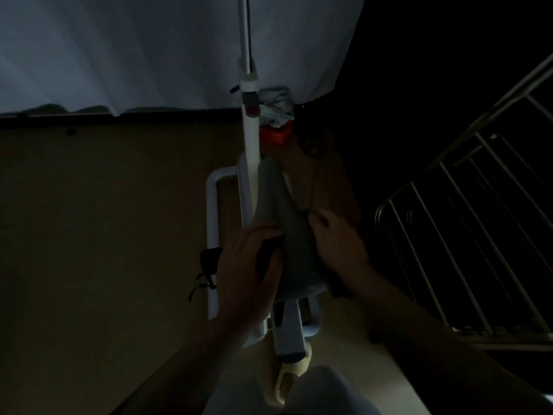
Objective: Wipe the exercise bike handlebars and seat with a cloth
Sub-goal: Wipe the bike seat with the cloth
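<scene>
**Both hands on the bike seat in a dim room**

Head view: the picture is dark and soft. The grey seat (279, 217) of the exercise bike sits in the middle of the frame, its narrow nose pointing away from the person toward the white upright post (250, 136). The left hand (248, 265) lies on the seat's left flank, its fingers curled round a dark object (264, 259) pressed against the seat; whether that object is the cloth cannot be told in this light. The right hand (338, 241) rests on the seat's right edge with fingers bent over it, but how firmly they close is unclear. A white frame tube (212, 217) runs along the left of the seat, and a grey bar (289, 333) extends below it toward the person. Beyond the nose, a crumpled light cloth (275, 106) hangs beside the post above a red part (276, 134). A metal rack (466, 235) stands at right, and a pale curtain (119, 49) fills the top above a tan floor (104, 235).
</scene>
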`<action>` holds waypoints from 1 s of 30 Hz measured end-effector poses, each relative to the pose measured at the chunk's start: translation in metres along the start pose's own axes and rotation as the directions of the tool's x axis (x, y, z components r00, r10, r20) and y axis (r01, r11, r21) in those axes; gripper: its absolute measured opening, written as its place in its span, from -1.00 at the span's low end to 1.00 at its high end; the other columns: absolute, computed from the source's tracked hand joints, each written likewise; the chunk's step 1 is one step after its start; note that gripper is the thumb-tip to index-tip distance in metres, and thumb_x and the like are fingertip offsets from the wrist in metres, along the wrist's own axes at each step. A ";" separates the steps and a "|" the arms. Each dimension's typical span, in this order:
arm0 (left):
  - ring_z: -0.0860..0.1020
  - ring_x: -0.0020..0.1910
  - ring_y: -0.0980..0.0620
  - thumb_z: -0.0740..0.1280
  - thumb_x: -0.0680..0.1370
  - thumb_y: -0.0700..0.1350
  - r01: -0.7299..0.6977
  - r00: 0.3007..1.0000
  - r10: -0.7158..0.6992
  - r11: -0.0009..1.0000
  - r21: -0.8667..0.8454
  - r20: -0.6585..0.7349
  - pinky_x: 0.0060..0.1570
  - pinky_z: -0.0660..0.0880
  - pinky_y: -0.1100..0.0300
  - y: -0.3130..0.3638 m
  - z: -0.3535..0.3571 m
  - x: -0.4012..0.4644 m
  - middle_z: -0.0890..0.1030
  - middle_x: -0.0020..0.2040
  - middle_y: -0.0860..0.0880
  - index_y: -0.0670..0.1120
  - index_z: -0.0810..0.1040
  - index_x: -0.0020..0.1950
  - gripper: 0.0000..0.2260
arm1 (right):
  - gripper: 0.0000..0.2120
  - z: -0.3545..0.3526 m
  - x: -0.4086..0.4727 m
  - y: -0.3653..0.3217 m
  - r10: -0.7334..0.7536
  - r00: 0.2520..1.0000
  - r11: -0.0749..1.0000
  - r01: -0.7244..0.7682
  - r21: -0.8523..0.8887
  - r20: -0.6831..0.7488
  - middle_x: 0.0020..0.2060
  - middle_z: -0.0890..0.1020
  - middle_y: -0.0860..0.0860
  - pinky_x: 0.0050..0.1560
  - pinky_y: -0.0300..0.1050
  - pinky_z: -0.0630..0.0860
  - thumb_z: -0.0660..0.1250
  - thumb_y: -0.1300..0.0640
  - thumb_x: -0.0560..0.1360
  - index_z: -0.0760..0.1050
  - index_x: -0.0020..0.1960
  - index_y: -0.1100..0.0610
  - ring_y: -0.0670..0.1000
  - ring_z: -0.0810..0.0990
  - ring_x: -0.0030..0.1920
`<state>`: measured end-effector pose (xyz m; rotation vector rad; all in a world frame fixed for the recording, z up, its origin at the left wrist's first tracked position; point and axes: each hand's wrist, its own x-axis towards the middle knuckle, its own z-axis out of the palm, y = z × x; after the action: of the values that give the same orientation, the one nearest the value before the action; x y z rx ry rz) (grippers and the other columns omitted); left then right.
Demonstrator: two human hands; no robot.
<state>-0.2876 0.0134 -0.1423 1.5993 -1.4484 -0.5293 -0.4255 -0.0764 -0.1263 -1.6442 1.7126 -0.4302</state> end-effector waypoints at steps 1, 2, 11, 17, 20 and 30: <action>0.45 0.15 0.23 0.17 0.52 0.08 0.036 0.999 -0.037 0.999 -0.034 -0.014 0.14 0.43 0.12 0.000 0.000 -0.001 0.51 0.14 0.17 0.01 0.52 0.13 -0.72 | -0.64 0.004 -0.018 0.001 -0.090 0.992 0.996 0.088 -0.030 -0.085 0.39 0.39 -0.07 0.31 -0.16 0.31 0.10 -0.04 0.62 0.38 0.38 -0.05 -0.02 0.38 0.34; 0.48 0.13 0.17 0.17 0.52 0.11 0.071 0.997 -0.074 0.995 -0.071 -0.028 0.10 0.46 0.05 0.001 0.001 -0.002 0.52 0.12 0.16 0.03 0.51 0.13 -0.72 | -0.64 0.006 -0.040 -0.002 -0.187 0.970 0.982 0.186 -0.023 -0.157 0.39 0.35 -0.16 0.26 -0.27 0.29 0.13 -0.04 0.61 0.36 0.40 -0.10 -0.13 0.34 0.34; 0.53 0.06 0.11 0.19 0.49 0.16 0.231 0.957 -0.253 0.961 -0.152 -0.145 0.02 0.50 -0.06 0.008 0.007 -0.005 0.53 0.01 0.20 0.26 0.44 0.06 -0.83 | -0.70 -0.002 -0.008 -0.013 -0.626 0.779 0.749 0.595 -0.292 -0.020 0.08 0.47 -0.03 0.08 -0.23 0.42 0.29 -0.07 0.48 0.59 0.14 0.02 -0.02 0.48 0.04; 0.55 0.06 0.03 0.20 0.48 0.15 0.269 0.946 -0.297 0.943 -0.196 -0.130 0.02 0.49 -0.12 0.003 0.013 -0.002 0.56 0.00 0.14 0.19 0.47 0.06 -0.81 | -0.75 -0.002 0.025 -0.030 -0.560 0.828 0.806 0.536 -0.254 -0.030 0.08 0.47 -0.01 0.01 -0.43 0.25 0.37 0.02 0.49 0.60 0.14 0.04 -0.15 0.35 0.05; 0.54 0.06 0.03 0.21 0.49 0.11 0.245 0.950 -0.276 0.949 -0.197 -0.147 0.01 0.49 -0.12 0.005 0.010 -0.003 0.56 -0.01 0.14 0.17 0.48 0.06 -0.82 | -0.75 0.000 0.008 -0.020 -0.648 0.762 0.727 0.623 -0.290 0.011 0.03 0.49 0.01 0.03 -0.23 0.37 0.39 0.04 0.47 0.61 0.12 0.05 -0.03 0.42 0.05; 0.54 0.10 0.03 0.22 0.51 0.13 0.281 0.943 -0.314 0.929 -0.243 -0.108 0.05 0.49 -0.12 0.009 0.007 -0.006 0.57 0.04 0.12 0.16 0.50 0.11 -0.79 | -0.74 -0.002 0.010 -0.019 -0.650 0.756 0.732 0.649 -0.206 0.076 0.08 0.48 -0.01 0.05 -0.29 0.29 0.38 0.09 0.49 0.59 0.17 0.06 -0.04 0.39 0.10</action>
<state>-0.2993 0.0179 -0.1396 1.6463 -1.0030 -0.7089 -0.4121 -0.0893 -0.1151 -2.4098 1.1548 -0.5767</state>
